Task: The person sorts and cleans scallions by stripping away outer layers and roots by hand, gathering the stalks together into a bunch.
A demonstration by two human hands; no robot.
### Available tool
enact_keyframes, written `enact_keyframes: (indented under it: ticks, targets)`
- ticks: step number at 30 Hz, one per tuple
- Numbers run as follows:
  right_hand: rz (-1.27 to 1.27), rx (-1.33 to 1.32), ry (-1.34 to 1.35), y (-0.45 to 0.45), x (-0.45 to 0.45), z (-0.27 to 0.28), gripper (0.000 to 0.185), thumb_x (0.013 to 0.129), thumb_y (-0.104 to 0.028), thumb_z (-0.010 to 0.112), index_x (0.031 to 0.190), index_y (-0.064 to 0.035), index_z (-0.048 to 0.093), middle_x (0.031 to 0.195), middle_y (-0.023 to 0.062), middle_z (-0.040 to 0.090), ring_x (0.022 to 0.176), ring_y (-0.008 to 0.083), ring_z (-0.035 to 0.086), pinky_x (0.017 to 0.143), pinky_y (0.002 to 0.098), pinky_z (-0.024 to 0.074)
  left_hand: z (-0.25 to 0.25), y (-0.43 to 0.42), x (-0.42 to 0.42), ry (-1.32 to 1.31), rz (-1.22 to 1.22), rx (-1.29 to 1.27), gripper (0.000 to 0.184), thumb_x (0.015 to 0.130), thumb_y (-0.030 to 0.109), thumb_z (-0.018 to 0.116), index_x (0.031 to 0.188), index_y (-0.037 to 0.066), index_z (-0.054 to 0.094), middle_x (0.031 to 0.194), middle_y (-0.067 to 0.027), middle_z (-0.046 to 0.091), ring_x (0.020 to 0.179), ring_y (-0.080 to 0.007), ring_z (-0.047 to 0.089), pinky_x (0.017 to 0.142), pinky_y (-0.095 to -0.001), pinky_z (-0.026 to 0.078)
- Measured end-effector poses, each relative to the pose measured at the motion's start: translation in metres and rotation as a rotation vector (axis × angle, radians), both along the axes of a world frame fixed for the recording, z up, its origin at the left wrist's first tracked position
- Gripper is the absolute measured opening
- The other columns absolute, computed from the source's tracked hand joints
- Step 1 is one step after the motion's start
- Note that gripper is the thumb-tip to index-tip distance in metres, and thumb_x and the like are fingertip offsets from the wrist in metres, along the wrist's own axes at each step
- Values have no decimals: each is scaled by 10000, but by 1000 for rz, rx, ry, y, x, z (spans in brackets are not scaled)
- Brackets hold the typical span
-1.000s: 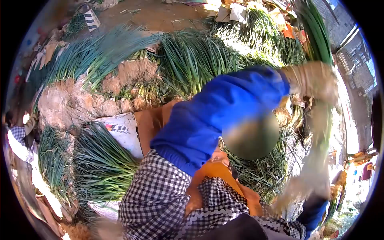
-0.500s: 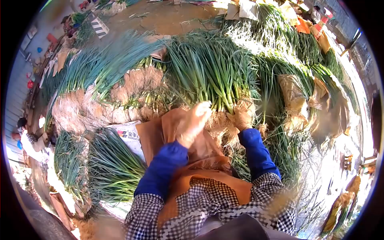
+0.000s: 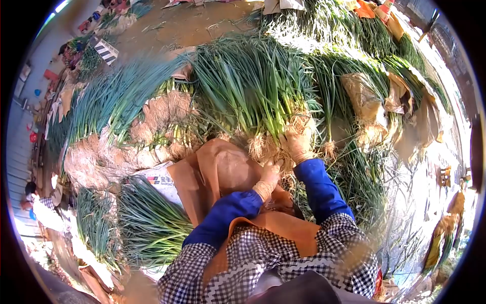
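Head view: 2 hands work close together at the root end of a broad row of long green leafy stalks.
Green stalks (image 3: 253, 86): directly ahead of the person, leaves pointing away, pale bases towards the body.
Roots (image 3: 257, 147): tan and stringy, at the near end of the green stalks, just beyond the brown cloth.
Right hand (image 3: 298, 144): touching the roots, fingers bent over the stalk bases; I cannot tell how firmly they grasp.
Left hand (image 3: 268, 177): nearer the body, fingers curled at the root strands; whether they are clenched on any, I cannot tell.
Blue sleeves (image 3: 324, 187): 2, covering both forearms, above black-and-white checked cloth (image 3: 202, 263).
Brown cloth (image 3: 228, 167): spread in front of the body, under the left wrist.
White printed sack (image 3: 164, 185): left of the brown cloth, partly under a second leafy pile (image 3: 152, 223).
Root mass (image 3: 101, 157): further left, below bluish-green leaves (image 3: 116, 96).
Crumpled wrapping (image 3: 362, 96): right of the green stalks, around another bundle.
Another person (image 3: 48, 213): at the far left edge, small in view.
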State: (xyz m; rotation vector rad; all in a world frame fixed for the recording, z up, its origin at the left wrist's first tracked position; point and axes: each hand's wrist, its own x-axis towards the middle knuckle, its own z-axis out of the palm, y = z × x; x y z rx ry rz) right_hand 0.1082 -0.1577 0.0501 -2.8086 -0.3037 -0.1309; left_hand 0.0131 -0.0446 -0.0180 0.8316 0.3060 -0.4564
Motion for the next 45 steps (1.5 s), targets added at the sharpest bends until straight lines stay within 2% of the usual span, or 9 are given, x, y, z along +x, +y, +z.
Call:
enact_keyframes:
  ticks: [2,8,12,19,28,33,40,42,45]
  targets:
    - [76,48,-18,-7,-20,7,305,876,-321,536,736,-50,549,666,165,590,542,317,570,521,388,459,-24,-1,7,-171,12,527,287,886,113,532,1159,30,506,877,-35,597,684,-122,555,585,-245,483]
    - [-342,765,23,-114,-125,47,219,900,-247,537,953,-70,656,764,97,660,599,162,603,524,321,482,-3,9,14,29,274,-391,245,869,87,556,1100,10,576,915,-63,642,820,-184,620,738,-283,512]
    - [-430,-716,619,-212,-123,50,367,787,-424,625,982,-113,653,828,104,671,761,239,658,650,377,511,8,2,2,25,154,-588,268,875,113,550,1114,-6,567,995,-66,629,870,-170,611,754,-285,508]
    - [183,1034,501,-14,30,-8,575,834,-473,596,1138,14,559,919,68,632,789,131,580,674,252,449,-2,24,-22,-51,-239,-782,431,885,187,527,1259,-11,444,1087,-101,580,927,-207,592,831,-318,499]
    - [-296,1241,311,60,-4,-12,333,904,-338,551,929,-13,623,706,-11,556,611,75,455,526,242,383,4,4,-20,-192,190,229,95,882,139,547,958,86,566,870,-23,558,821,-121,546,636,-295,492]
    - [-112,1517,448,42,-35,-10,253,933,-259,493,1018,-35,572,701,-22,557,589,65,490,498,223,403,12,23,-14,212,90,-292,105,892,230,572,947,141,569,760,12,564,591,-124,549,458,-254,454]
    - [-378,1223,392,-155,-135,59,337,902,-358,514,713,-80,530,538,-19,441,484,83,397,435,243,293,21,27,-5,175,80,-546,206,910,268,535,1027,103,573,863,-11,623,708,-153,610,635,-287,546]
    - [-322,-297,215,-236,-139,4,336,878,-378,532,783,-63,601,628,74,597,575,188,567,552,346,445,21,28,-7,161,10,-565,209,908,255,539,1040,96,569,894,-20,621,751,-152,611,681,-295,544]
    - [-245,164,120,-136,-100,42,324,853,-398,557,861,-84,638,788,100,649,714,243,627,661,371,483,34,18,-3,150,19,-498,215,912,237,532,1064,90,561,920,-21,621,793,-148,617,715,-297,541]
